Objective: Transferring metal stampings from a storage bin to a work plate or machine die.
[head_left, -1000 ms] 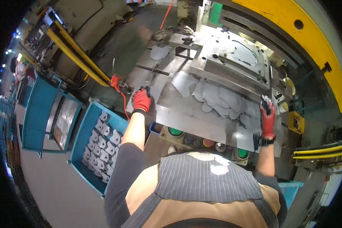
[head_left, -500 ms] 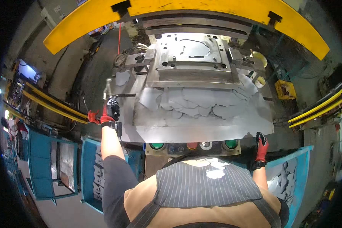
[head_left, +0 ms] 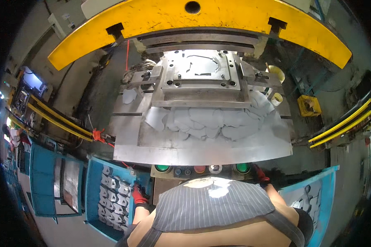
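Note:
My left hand (head_left: 139,195), in a red glove with dark fingers, is low beside the inner wall of a blue bin (head_left: 89,177). Its fingers blend into the dark background, so whether it holds anything is unclear. My right hand (head_left: 261,175), gloved likewise, is just right of the green push button (head_left: 243,167) on the control box; its fingertips are too dark to read. Ahead of me lies the steel press table (head_left: 185,154), with flat grey sheet pieces (head_left: 202,121) piled on it. Behind them sits the die (head_left: 200,95), a flat cut sheet (head_left: 202,66) on top.
A yellow press beam (head_left: 193,22) spans above the die. Another green button (head_left: 162,168) and a red button (head_left: 200,168) sit on the control box. Formed metal parts (head_left: 113,197) fill the left bin; a second blue bin (head_left: 327,193) stands right. Yellow rails (head_left: 62,119) flank the left.
My left hand has dropped from the table's left side, where it held a slim metal-tipped tool, to beside the bin. My right hand has left the table's front edge, moving lower and inward.

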The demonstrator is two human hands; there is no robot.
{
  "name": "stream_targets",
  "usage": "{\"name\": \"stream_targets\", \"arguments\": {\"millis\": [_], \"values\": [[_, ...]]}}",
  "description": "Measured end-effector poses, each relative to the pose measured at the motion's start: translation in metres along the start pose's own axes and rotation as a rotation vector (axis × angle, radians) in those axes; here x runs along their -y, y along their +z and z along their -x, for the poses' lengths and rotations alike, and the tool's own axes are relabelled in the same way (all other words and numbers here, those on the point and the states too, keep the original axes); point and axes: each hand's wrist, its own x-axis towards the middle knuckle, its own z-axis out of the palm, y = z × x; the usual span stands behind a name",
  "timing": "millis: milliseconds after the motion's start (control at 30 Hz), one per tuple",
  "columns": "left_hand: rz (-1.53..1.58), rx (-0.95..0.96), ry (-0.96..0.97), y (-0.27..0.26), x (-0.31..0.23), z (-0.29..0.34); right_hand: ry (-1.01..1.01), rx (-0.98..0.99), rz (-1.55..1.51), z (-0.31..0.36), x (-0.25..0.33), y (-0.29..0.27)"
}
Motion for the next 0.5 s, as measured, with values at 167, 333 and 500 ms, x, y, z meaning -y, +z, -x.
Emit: {"name": "stream_targets", "arguments": {"millis": [167,333,500], "values": [[-0.329,0.505,-0.097,0.045,0.007,0.02,-0.024,0.154,0.069,-0.021,-0.003,-0.009],[-1.574,0.737,0.496,0.132,-0.025,0.024,-0.007,0.189,0.109,-0.02,-0.01,-0.018],[-0.303,1.174,-0.726,0.132,0.029,-0.095,-0.041,0.24,0.065,-0.028,-0.004,-0.003]]}}
